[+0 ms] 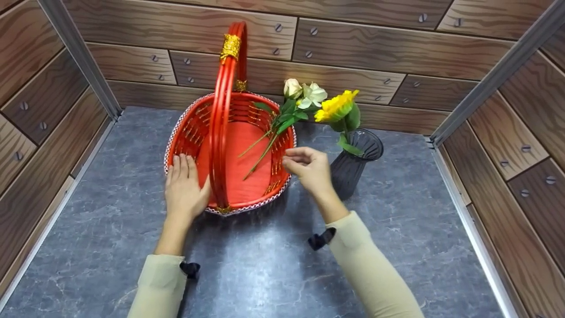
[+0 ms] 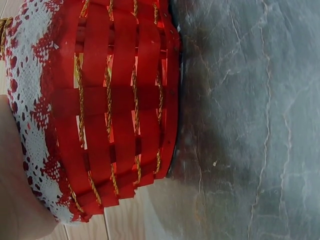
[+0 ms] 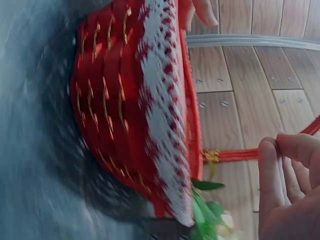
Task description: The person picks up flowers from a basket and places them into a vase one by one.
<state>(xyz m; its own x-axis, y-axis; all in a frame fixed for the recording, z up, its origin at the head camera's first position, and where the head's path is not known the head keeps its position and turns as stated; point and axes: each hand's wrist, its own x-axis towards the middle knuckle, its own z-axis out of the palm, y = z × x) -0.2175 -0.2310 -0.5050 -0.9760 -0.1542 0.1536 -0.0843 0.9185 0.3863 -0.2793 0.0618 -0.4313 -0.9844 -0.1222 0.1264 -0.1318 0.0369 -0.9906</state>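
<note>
A red woven basket point(image 1: 238, 163) with a lace-trimmed rim and a tall arched handle stands on the grey surface. My left hand point(image 1: 185, 190) rests on its left front rim, fingers extended and thumb near the handle's base; in the left wrist view part of that hand point(image 2: 20, 185) lies against the lace. White flowers point(image 1: 304, 95) lean on the basket's right back rim, stems inside. Beside the right rim my right hand point(image 1: 311, 170) holds nothing, its fingers slightly bent and the thumb close to the index fingertip, as the right wrist view shows of the hand point(image 3: 292, 185).
A dark ribbed glass vase point(image 1: 348, 174) holding a yellow flower point(image 1: 336, 107) stands just right of my right hand. Wood-patterned panels point(image 1: 344, 53) with metal edge strips enclose the grey surface point(image 1: 247, 274) at the back and both sides.
</note>
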